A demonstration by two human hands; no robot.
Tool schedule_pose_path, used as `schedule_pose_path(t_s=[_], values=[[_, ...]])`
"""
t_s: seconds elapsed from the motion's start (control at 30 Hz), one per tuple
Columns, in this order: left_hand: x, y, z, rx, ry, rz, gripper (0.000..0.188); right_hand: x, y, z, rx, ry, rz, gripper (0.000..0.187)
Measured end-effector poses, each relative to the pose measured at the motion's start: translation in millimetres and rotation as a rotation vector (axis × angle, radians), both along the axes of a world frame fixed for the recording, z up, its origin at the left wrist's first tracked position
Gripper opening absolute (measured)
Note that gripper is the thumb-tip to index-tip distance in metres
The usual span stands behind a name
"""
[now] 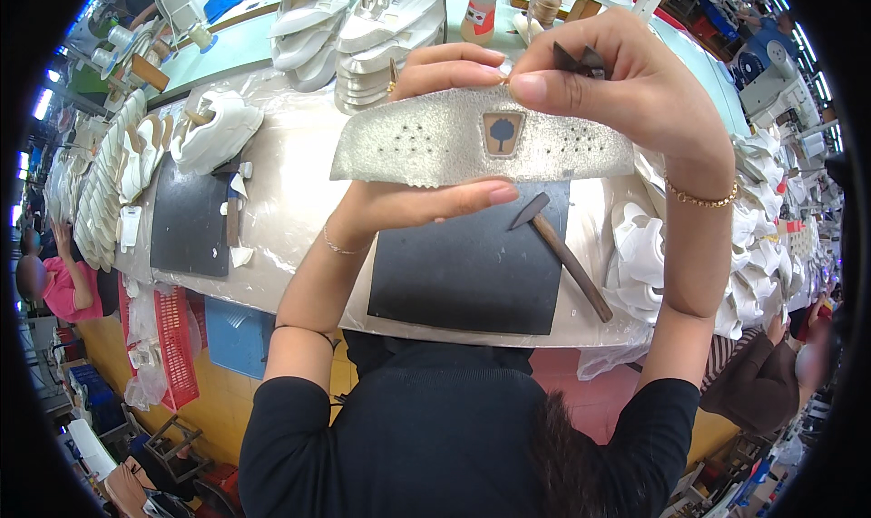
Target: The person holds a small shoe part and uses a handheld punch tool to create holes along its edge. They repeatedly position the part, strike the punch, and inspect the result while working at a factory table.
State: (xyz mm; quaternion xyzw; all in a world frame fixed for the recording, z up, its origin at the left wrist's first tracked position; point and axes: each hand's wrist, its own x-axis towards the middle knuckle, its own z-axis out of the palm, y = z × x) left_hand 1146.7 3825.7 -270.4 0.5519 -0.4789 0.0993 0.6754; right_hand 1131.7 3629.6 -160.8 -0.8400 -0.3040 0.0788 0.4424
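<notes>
A silvery-white, grainy shoe upper (417, 141) is held up in front of me, with small punched holes on both sides and a tree emblem (502, 134) in a framed patch. My left hand (399, 205) is closed round it, thumb along the lower edge and fingers behind the top. At the top edge, my right hand (626, 78) is closed, thumb and forefinger pinched together by the left fingertips. A small dark metal tool (579, 62) pokes out of the right hand; most of it is hidden. Below lies a black mat (463, 264) with a hammer (567, 262) on its right edge.
White shoe parts are stacked at the back (390, 19), the left (213, 132) and the right (640, 255). A second black mat (189, 214) and another hammer (232, 214) lie left. A bottle (478, 14) stands behind. Other people sit at both sides.
</notes>
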Motion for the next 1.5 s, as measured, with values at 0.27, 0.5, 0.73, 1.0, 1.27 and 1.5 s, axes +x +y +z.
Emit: schedule_pose_path(t_s=[0.27,0.5,0.73,1.0,1.27,1.5], values=[[1,1,1,0.011,-0.014,0.016,0.071,0,2,-4,0.039,0.051,-0.041,0.028],[3,4,-5,0.042,-0.039,0.059,0.075,5,0,-11,0.002,0.106,-0.048,0.025],[-14,6,-36,0.065,0.498,-0.081,0.066,7,-1,-61,0.078,0.098,-0.106,0.029],[-21,-13,-161,-0.008,1.132,0.040,0.034,0,10,-209,0.353,0.532,-0.491,0.025],[-16,-6,-201,-0.351,1.323,-0.025,0.021,-3,16,-285,0.514,0.579,-0.668,0.032],[-17,-4,-209,-0.433,1.374,-0.028,0.019,-2,10,-296,0.736,0.608,-0.701,0.032]])
